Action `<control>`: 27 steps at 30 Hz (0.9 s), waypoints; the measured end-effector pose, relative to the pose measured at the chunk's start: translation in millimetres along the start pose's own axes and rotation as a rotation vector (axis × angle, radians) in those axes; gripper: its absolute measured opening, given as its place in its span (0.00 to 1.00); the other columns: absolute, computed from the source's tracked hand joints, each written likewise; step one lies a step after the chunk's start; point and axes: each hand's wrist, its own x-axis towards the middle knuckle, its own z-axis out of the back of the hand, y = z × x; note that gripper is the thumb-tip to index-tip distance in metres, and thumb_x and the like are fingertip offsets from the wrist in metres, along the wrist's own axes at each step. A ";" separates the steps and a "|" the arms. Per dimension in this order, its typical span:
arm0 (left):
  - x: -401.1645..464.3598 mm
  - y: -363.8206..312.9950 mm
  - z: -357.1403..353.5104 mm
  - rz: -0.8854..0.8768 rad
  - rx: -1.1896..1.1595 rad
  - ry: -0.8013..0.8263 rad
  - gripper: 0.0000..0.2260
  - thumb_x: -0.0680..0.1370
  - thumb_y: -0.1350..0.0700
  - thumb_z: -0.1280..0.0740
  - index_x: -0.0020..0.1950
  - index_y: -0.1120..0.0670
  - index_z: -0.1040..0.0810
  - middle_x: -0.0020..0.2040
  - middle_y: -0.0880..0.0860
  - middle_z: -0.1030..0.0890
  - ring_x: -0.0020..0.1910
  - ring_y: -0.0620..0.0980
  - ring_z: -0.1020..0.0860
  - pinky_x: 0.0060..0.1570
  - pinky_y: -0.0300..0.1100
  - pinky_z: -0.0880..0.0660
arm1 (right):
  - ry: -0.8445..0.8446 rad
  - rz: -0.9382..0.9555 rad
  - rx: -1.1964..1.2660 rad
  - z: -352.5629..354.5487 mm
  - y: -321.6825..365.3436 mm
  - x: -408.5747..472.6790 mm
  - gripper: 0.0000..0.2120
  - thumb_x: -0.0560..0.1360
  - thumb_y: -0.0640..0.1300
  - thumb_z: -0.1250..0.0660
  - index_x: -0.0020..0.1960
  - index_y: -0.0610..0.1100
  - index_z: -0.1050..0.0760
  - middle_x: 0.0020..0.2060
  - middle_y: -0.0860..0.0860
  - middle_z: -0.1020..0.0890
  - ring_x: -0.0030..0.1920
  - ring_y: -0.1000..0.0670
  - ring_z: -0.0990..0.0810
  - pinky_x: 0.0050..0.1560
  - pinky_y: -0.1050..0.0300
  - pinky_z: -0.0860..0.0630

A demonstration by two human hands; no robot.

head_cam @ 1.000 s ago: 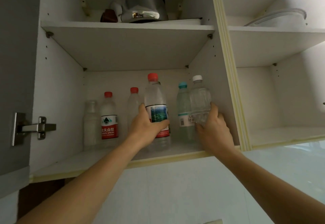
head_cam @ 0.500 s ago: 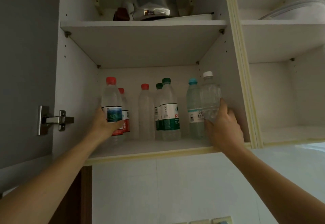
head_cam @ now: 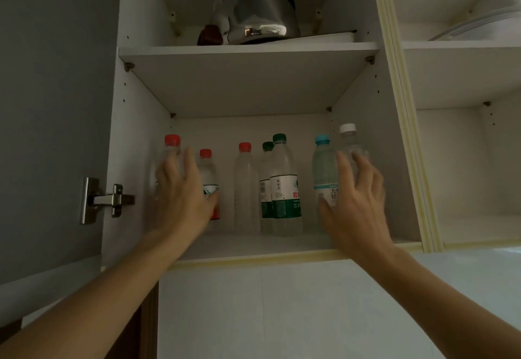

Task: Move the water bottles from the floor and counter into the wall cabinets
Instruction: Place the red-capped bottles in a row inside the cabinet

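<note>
Several water bottles stand upright on the lower shelf (head_cam: 253, 248) of the open wall cabinet. A red-capped bottle (head_cam: 172, 146) stands at the far left, and my left hand (head_cam: 180, 198) is just in front of it with fingers spread, holding nothing. At the far right is a white-capped bottle (head_cam: 349, 137), with my right hand (head_cam: 355, 203) in front of it, fingers apart. Between them stand a second red-capped bottle (head_cam: 208, 170), a plain red-capped bottle (head_cam: 245, 189), two green-labelled bottles (head_cam: 283, 189) and a blue-capped bottle (head_cam: 323, 167).
A steel kettle (head_cam: 259, 15) sits on the upper shelf. The grey cabinet door (head_cam: 50, 105) stands open at the left on a metal hinge (head_cam: 104, 199). Another open compartment (head_cam: 473, 226) lies to the right. White wall tiles (head_cam: 282, 316) run below the cabinet.
My left hand carried the red-capped bottle to the shelf's far left and let go. My right hand released the white-capped bottle at the right. Both hands now have spread fingers.
</note>
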 end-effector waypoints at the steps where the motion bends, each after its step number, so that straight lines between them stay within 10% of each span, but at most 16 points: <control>1: 3.8 -7.6 -0.9 -0.058 -0.040 -0.011 0.42 0.74 0.49 0.24 0.80 0.56 0.44 0.78 0.60 0.45 0.76 0.61 0.43 0.71 0.57 0.34 | 0.015 0.063 0.041 -2.5 6.8 2.9 0.40 0.77 0.47 0.29 0.81 0.49 0.50 0.79 0.46 0.49 0.79 0.40 0.50 0.76 0.37 0.42; 14: 30.1 -17.5 -58.1 0.128 -0.293 0.532 0.44 0.73 0.43 0.24 0.80 0.51 0.47 0.77 0.58 0.42 0.72 0.60 0.33 0.67 0.54 0.30 | 0.450 -0.239 0.322 -65.9 42.6 65.8 0.46 0.75 0.47 0.25 0.78 0.47 0.55 0.62 0.39 0.25 0.57 0.40 0.20 0.54 0.44 0.18; 27: 60.0 -8.8 -84.5 0.167 -0.376 0.560 0.48 0.75 0.46 0.25 0.82 0.53 0.54 0.81 0.60 0.47 0.74 0.61 0.35 0.67 0.53 0.30 | 0.312 -0.174 0.334 -6.3 18.3 40.7 0.46 0.74 0.50 0.24 0.79 0.61 0.53 0.49 0.57 0.24 0.40 0.59 0.21 0.30 0.66 0.22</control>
